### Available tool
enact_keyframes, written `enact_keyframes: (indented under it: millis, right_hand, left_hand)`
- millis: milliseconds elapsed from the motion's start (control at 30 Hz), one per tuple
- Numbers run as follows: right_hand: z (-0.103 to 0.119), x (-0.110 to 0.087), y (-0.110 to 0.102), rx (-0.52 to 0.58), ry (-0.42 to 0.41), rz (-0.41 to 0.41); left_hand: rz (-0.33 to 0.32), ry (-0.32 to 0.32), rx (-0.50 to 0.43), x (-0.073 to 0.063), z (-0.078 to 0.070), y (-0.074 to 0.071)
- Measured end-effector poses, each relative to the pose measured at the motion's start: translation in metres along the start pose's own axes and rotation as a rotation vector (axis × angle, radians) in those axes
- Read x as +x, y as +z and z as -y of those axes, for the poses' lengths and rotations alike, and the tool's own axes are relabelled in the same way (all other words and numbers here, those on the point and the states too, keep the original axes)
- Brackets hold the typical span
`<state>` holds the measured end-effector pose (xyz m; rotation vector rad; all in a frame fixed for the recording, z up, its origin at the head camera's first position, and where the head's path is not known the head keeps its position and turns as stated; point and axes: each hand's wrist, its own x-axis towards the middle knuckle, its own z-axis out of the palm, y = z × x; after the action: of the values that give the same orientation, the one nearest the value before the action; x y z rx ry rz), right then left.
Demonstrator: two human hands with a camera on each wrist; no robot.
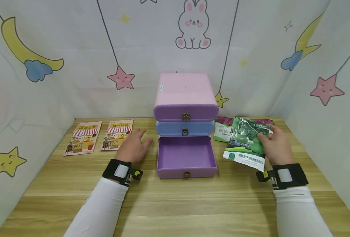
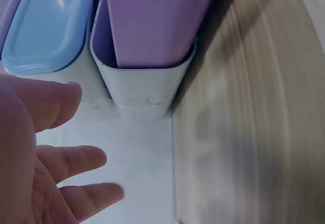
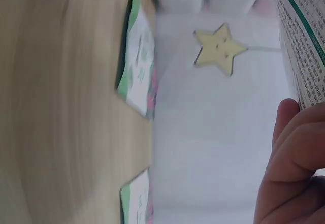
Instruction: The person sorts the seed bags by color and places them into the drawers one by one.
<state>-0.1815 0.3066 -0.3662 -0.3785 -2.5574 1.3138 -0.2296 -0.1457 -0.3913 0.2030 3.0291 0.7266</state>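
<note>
A: What do you have at the right hand?

B: From my station I see the right hand (image 1: 278, 144) pinching a green seed packet (image 1: 247, 140) between thumb and fingers. It's raised off the wood-grain table (image 1: 210, 204) and tilted, to the right of the drawer cabinet (image 1: 185, 89). My right wrist feed catches the packet's back, covered in small print.

A: Anything near it?

B: Two packets with pink flowers lie on the table. One flowered packet (image 1: 221, 133) is just beside the cabinet; the other flowered packet (image 1: 265, 121) is partly hidden behind the green one and the hand in my head view.

A: And the left hand?

B: The left hand (image 1: 132, 146) grasps nothing. I see its fingers spread, near the cabinet's left side and partly in front of a pink awning-print packet (image 1: 112, 136). Another awning-print packet (image 1: 83, 140) lies farther left.

A: How do the drawers stand?

B: The bottom purple drawer (image 1: 170, 173) is pulled out toward me. Above it, the blue drawer (image 1: 166, 129) and the top purple drawer (image 1: 169, 113) are pushed in.

A: What's behind?

B: A white backdrop (image 1: 151, 42) printed with stars, moons and a rabbit.
</note>
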Motion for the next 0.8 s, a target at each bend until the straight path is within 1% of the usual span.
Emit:
enact_keyframes:
  millis: [67, 133, 233, 300, 500, 600, 733, 800]
  right_hand:
    - [0.005, -0.002, 0.002, -0.025, 0.001, 0.01]
    - [0.01, -0.003, 0.004, -0.028, 0.002, 0.039]
    - [0.015, -0.005, 0.006, -0.015, -0.002, 0.081]
    - [0.019, -0.007, 0.007, 0.012, -0.008, 0.095]
    - [0.03, -0.013, 0.011, 0.121, -0.027, 0.161]
    - [0.035, -0.018, 0.013, 0.132, -0.037, 0.199]
    - [0.042, -0.023, 0.015, 0.122, -0.062, 0.205]
    - [0.044, -0.026, 0.017, 0.142, -0.08, 0.219]
  left_hand:
    - [-0.001, -0.004, -0.014, -0.002, -0.002, -0.002]
    - [-0.005, -0.008, -0.025, -0.003, -0.004, -0.003]
    - [-0.015, -0.001, -0.031, -0.006, -0.007, -0.005]
    - [-0.027, 0.008, -0.037, -0.007, -0.009, -0.005]
    - [-0.109, 0.048, -0.076, -0.011, -0.018, -0.008]
    - [-0.143, 0.069, -0.101, -0.012, -0.022, -0.009]
    - [-0.177, 0.093, -0.126, -0.014, -0.029, -0.01]
    - [-0.19, 0.107, -0.135, -0.015, -0.032, -0.011]
